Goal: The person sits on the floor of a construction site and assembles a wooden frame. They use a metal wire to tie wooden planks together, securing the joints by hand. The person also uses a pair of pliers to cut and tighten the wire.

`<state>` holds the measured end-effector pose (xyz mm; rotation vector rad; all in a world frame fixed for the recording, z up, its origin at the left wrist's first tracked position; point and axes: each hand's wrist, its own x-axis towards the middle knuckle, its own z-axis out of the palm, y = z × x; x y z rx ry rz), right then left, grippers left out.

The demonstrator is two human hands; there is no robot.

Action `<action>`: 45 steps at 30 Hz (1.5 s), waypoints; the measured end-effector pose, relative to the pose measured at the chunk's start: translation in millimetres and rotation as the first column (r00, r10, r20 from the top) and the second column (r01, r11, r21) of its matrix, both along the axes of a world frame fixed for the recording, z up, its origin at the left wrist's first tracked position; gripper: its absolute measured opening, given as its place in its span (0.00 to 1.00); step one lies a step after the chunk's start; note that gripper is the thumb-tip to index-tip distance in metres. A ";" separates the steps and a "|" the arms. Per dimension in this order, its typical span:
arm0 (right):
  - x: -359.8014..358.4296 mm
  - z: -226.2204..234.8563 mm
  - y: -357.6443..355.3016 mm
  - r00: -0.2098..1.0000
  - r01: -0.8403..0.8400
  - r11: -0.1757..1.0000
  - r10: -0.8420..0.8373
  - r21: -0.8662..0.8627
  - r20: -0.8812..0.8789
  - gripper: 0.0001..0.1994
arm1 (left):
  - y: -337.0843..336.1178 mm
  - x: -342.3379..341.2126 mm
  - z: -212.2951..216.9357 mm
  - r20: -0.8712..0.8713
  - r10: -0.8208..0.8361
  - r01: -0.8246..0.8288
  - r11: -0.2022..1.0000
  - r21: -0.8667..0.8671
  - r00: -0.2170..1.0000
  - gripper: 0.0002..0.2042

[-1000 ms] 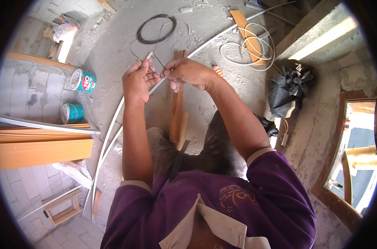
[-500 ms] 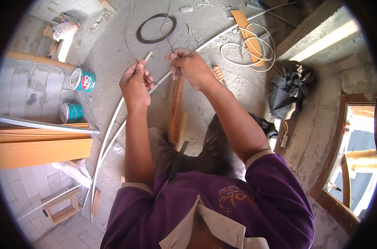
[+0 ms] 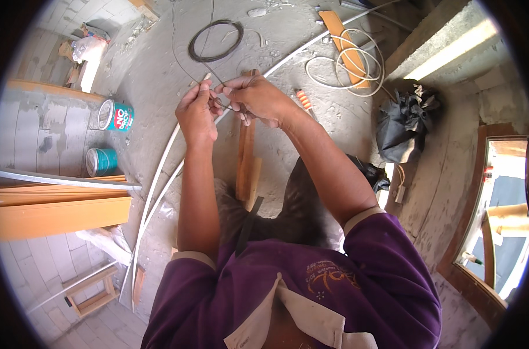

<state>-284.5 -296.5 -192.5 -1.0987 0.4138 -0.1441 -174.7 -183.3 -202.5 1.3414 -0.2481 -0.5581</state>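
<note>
My left hand pinches the end of a thin white conduit that curves away to the lower left. My right hand meets it fingertip to fingertip and grips a thin dark wire at the conduit's mouth. That wire runs up past a black wire coil lying on the concrete floor. Below my hands, two wooden strips lie on the floor.
Two teal tins lie on the left beside orange wooden boards. A white cable coil sits on an orange plank at the top right. A black bag rests on the right near a wooden door frame.
My hands have closed together again after being slightly apart, the right hand shifting along the wire toward the conduit end. The camera view has tilted a little.
</note>
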 end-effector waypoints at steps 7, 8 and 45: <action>-0.4 -2.4 -4.8 0.998 0.030 0.996 -0.034 -0.085 -0.047 0.15 | 6.9 -6.3 12.0 0.029 0.008 -0.008 1.000 0.004 1.000 0.12; 0.2 -2.0 -4.8 0.995 0.073 0.991 -0.080 -0.113 -0.057 0.15 | 8.6 -5.7 11.9 0.021 0.028 -0.027 0.999 -0.028 0.999 0.11; 0.9 -6.9 -3.4 0.977 -0.197 0.964 0.177 -0.177 -0.120 0.17 | -1.1 -15.4 -5.9 0.045 0.203 -0.203 0.979 0.000 0.978 0.09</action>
